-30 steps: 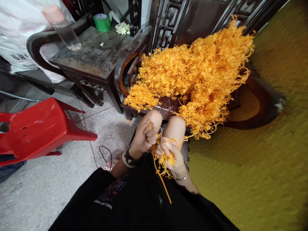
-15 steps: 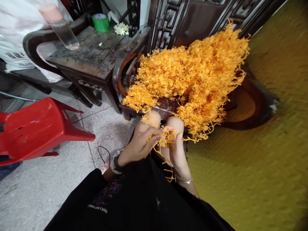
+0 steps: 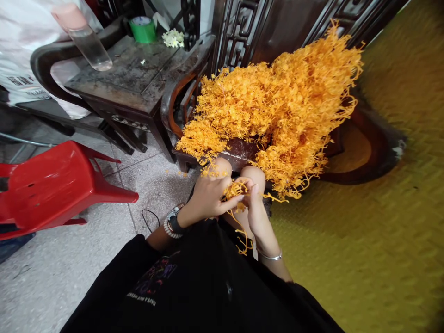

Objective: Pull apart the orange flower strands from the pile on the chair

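Pinching a small bunch of orange strands [image 3: 235,188], both hands meet above the bare knees at the near middle of the scene. The left hand [image 3: 212,198] has its thumb and fingers closed on the bunch from the left, its back turned up; the right hand [image 3: 255,206] grips from the right, thumb raised against the fingertips. One strand pokes out to the right past the right hand, another dangles toward the lap over the black shirt [image 3: 201,286], and a few lie over the left knee. A dark band and a pale coiled bracelet [image 3: 169,224] circle the left wrist, a silver bangle [image 3: 272,255] the right. Just beyond the knees, a large heap of orange strands [image 3: 277,106] covers most of the seat of a dark wooden chair [image 3: 239,155]. Far left, a dark wooden counter [image 3: 128,78] carries a pink-capped bottle [image 3: 88,46], a roll of green tape [image 3: 143,32] and a pale flower cluster [image 3: 173,38], with a white bag [image 3: 26,51] beyond at the left. A red plastic stool [image 3: 52,180] stands left on the speckled floor [image 3: 79,263]; at right spreads a yellow textured surface [image 3: 364,245].
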